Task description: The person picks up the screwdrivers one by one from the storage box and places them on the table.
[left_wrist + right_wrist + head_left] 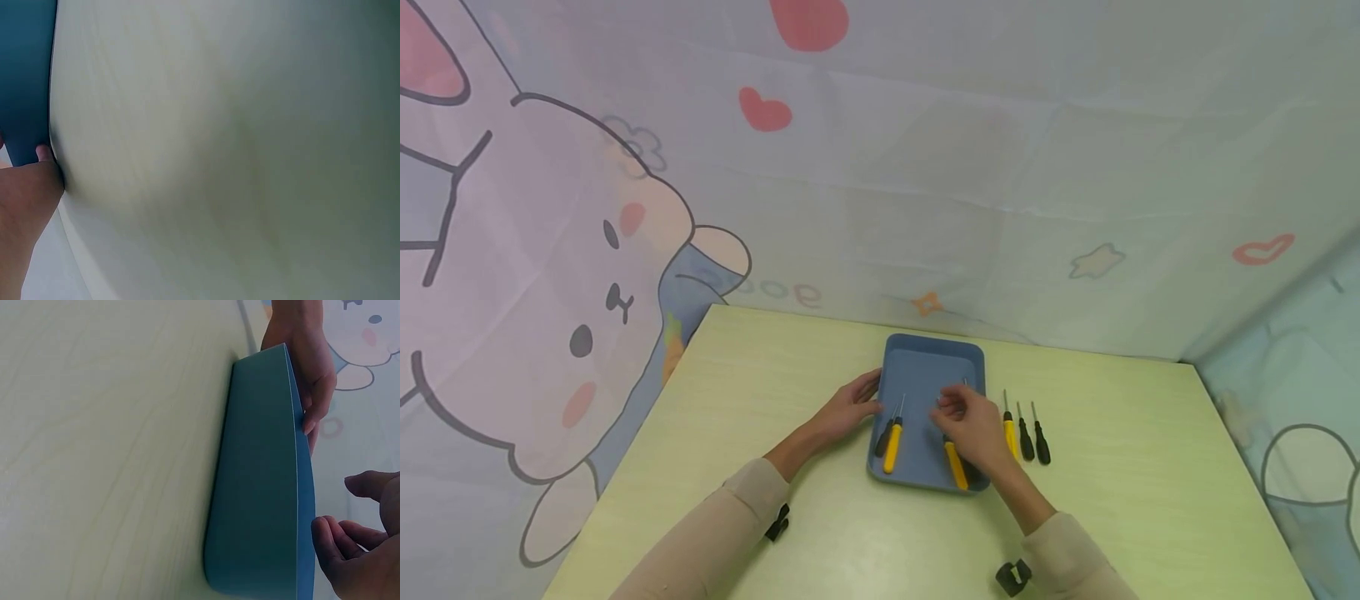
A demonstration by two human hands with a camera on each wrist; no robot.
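Observation:
A blue tray [925, 367] lies on the table with several screwdrivers in it. My left hand [842, 414] grips its left rim, thumb over the edge and fingers outside, as the right wrist view also shows. Inside at the left, a black-handled screwdriver [884, 438] lies beside a yellow-handled screwdriver [892, 450]. Over the tray's right side hovers my right hand [973, 425], fingers loosely bent and thumb apart, holding nothing in the right wrist view. Beneath it, another yellow-handled screwdriver [956, 467] and a dark handle [974, 477] are partly hidden.
Right of the tray, a yellow-handled screwdriver [1010, 432] and two black-handled screwdrivers [1026, 442] lie in a row on the pale table [1150, 467]. A cartoon-printed cloth [962, 208] hangs behind the table's back edge. Black wrist-worn pieces [1013, 577] show by the sleeves.

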